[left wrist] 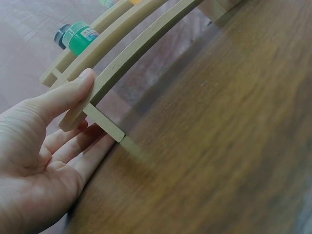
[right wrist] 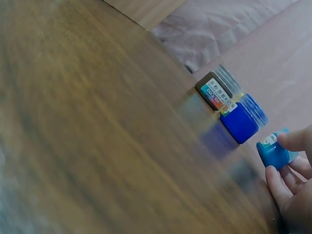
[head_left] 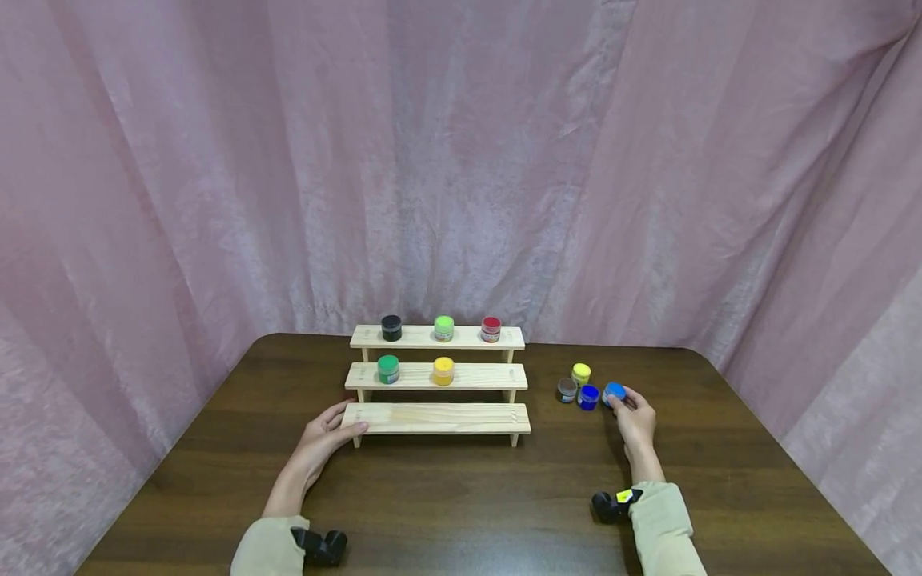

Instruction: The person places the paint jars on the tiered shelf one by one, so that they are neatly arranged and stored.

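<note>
My right hand [head_left: 636, 420] pinches a light blue paint jar [head_left: 614, 394] between thumb and fingers, right of the other loose jars. In the right wrist view this jar [right wrist: 274, 152] is tilted. Beside it stand a dark blue jar [head_left: 588, 398], a brown jar [head_left: 567, 390] and a yellow jar [head_left: 580, 373]. My left hand [head_left: 320, 444] grips the left end of the lowest step of a three-step wooden rack [head_left: 439, 418]. The thumb lies on the step, with the fingers around its end and partly hidden behind it in the left wrist view.
On the rack's top step stand a black jar [head_left: 391, 327], a light green jar [head_left: 443, 328] and a red jar [head_left: 491, 329]. The middle step holds a green jar [head_left: 388, 369] and an orange-yellow jar [head_left: 442, 370]. A pink curtain [head_left: 461, 160] hangs behind the brown table [head_left: 461, 496].
</note>
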A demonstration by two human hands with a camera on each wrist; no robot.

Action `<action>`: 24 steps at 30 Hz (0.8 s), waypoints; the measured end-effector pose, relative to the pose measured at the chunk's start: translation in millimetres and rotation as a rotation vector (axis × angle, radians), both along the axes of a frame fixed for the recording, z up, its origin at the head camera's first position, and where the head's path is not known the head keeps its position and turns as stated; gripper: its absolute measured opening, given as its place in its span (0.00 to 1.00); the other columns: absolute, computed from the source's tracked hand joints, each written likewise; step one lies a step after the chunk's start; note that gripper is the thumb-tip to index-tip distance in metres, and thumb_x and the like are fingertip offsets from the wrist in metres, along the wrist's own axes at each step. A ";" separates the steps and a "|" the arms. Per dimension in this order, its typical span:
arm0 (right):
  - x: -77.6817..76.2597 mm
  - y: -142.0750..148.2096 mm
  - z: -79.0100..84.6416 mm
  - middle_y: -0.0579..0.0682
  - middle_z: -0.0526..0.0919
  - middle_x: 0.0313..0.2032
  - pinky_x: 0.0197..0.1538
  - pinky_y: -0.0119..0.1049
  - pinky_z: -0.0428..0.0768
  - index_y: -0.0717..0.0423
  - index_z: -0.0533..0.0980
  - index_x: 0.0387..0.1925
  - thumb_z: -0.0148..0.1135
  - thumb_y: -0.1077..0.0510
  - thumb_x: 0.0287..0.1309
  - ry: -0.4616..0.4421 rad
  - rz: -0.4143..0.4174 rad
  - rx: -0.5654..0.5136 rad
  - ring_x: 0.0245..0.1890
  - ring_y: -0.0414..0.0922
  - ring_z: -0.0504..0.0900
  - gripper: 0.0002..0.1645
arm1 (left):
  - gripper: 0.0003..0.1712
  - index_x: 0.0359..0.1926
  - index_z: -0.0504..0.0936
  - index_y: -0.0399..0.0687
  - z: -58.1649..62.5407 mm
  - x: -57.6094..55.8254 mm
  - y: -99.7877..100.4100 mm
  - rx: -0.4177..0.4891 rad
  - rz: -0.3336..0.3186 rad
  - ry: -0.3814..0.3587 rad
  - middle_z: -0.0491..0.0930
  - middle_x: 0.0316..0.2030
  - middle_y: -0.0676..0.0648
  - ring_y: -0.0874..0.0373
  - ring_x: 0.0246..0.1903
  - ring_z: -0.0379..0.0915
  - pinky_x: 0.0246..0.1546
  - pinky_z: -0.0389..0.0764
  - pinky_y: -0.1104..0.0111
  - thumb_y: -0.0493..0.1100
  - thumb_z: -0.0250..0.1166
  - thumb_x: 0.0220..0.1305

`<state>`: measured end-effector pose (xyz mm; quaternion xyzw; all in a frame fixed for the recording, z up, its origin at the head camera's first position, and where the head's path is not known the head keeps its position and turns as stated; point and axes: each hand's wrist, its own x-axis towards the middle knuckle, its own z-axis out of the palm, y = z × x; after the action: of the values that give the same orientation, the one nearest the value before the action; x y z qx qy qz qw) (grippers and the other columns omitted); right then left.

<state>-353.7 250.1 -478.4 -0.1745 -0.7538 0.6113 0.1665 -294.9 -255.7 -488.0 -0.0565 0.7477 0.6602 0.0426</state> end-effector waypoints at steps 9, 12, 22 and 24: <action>2.3 -3.1 6.1 0.73 0.70 0.58 0.33 0.14 0.73 0.75 0.65 0.63 0.57 0.63 0.64 0.017 -0.003 -0.061 0.25 0.18 0.70 0.29 | 0.44 0.73 0.58 0.43 -0.1 0.8 0.0 -0.011 0.008 -0.009 0.65 0.70 0.36 0.69 0.53 0.71 0.45 0.70 0.85 0.47 0.69 0.61; 2.7 -2.0 8.8 0.69 0.71 0.57 0.34 0.15 0.75 0.74 0.65 0.63 0.58 0.62 0.64 0.019 -0.001 -0.089 0.26 0.18 0.71 0.30 | 0.44 0.73 0.58 0.43 1.0 0.8 0.6 -0.008 0.009 -0.006 0.65 0.70 0.36 0.70 0.52 0.71 0.45 0.70 0.85 0.47 0.69 0.61; 5.1 2.9 10.5 0.42 0.78 0.40 0.33 0.17 0.76 0.71 0.68 0.63 0.60 0.61 0.63 0.009 -0.016 -0.121 0.27 0.19 0.72 0.30 | 0.45 0.73 0.58 0.44 2.6 0.2 1.3 -0.018 0.012 -0.014 0.64 0.70 0.36 0.57 0.62 0.68 0.51 0.70 0.80 0.48 0.69 0.61; 5.8 2.2 12.4 0.37 0.76 0.36 0.33 0.17 0.76 0.71 0.68 0.63 0.60 0.60 0.62 0.008 -0.014 -0.121 0.27 0.19 0.72 0.30 | 0.45 0.73 0.58 0.45 2.3 -0.1 1.1 -0.019 0.013 -0.015 0.65 0.70 0.36 0.57 0.62 0.68 0.52 0.70 0.79 0.48 0.69 0.61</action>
<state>-347.9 252.3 -466.0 -0.1873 -0.7134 0.6553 0.1629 -295.0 -254.6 -485.7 -0.0669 0.7532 0.6529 0.0434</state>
